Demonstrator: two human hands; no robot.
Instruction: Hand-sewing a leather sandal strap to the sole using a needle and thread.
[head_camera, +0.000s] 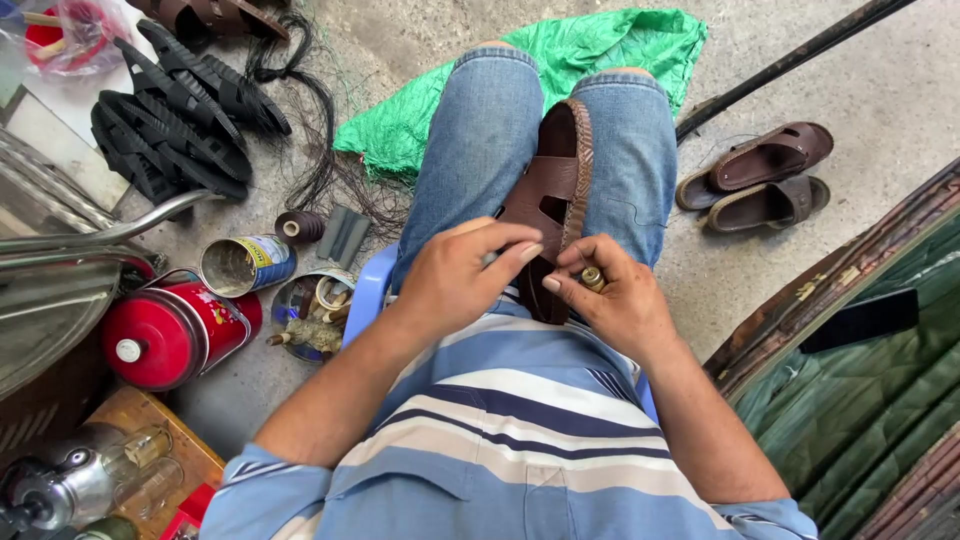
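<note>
1. Brown sandal (553, 190) lies centre frame, wedged between the knees, heel end toward the body.
2. Left hand (462, 272) comes in from lower left, wrist bent, fingers pinched together at the sandal's edge.
3. Right hand (615, 295) sits just beside it, fingers curled around a small brass-coloured tool (592, 277).
</note>
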